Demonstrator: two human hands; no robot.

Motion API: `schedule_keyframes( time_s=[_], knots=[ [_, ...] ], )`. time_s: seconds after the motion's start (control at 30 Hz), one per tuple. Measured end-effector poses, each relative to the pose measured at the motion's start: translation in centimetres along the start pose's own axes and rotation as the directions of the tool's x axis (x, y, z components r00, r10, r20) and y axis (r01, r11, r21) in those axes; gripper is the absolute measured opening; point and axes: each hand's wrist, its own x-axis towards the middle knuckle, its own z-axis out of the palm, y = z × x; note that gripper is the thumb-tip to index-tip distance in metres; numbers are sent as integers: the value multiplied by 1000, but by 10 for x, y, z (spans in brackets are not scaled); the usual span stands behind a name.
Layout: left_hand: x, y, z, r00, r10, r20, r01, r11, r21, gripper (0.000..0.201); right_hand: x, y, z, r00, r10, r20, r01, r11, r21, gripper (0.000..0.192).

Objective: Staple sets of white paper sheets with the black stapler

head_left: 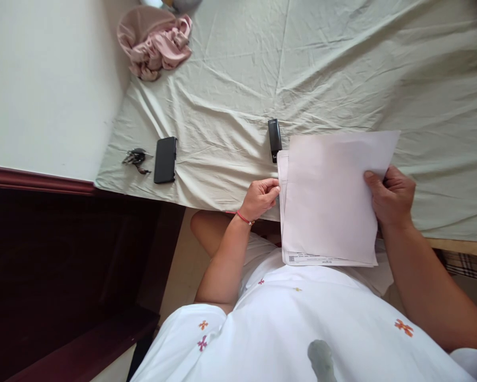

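A stack of white paper sheets (329,201) is held over the near edge of a bed covered by a pale green sheet (302,69). My left hand (260,197) pinches the stack's left edge; a red thread band circles that wrist. My right hand (391,196) grips the right side, its thumb on the top sheet. The top sheet is skewed against those below, and printed text shows on the bottom sheet's lower edge. A black stapler (274,139) lies on the bed just beyond the stack's upper left corner.
A black phone (165,159) and a bunch of keys (135,158) lie at the bed's left near corner. Crumpled pink cloth (154,40) sits at the far left by the white wall. Dark wooden furniture (63,265) stands to the left.
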Motion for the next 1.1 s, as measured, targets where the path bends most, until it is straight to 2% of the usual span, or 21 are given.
schedule_keyframes(
  time_s=[0.13, 0.3, 0.53, 0.77, 1.1],
  knots=[
    [0, 0, 1, 999, 30, -11, -29, 999, 32, 26, 0, 2, -1, 1000, 1, 1, -1, 1000, -16, 29],
    [1, -2, 2, 997, 62, -42, -60, 997, 55, 47, 1, 4, -1, 1000, -10, -6, 10, 999, -30, 33],
    [5, -6, 2, 995, 58, -83, -49, 993, 108, 46, 2, 1, 5, 988, -54, -145, 56, 998, 12, 37],
    [5, -5, 4, 994, 41, -97, -30, 993, 113, 43, 0, 0, -2, 1000, -9, -29, 9, 1000, 14, 31],
    [4, -1, 4, 997, 28, -71, -22, 996, 87, 42, -2, -1, -2, 1000, 23, 18, -23, 1000, -20, 29]
  ],
)
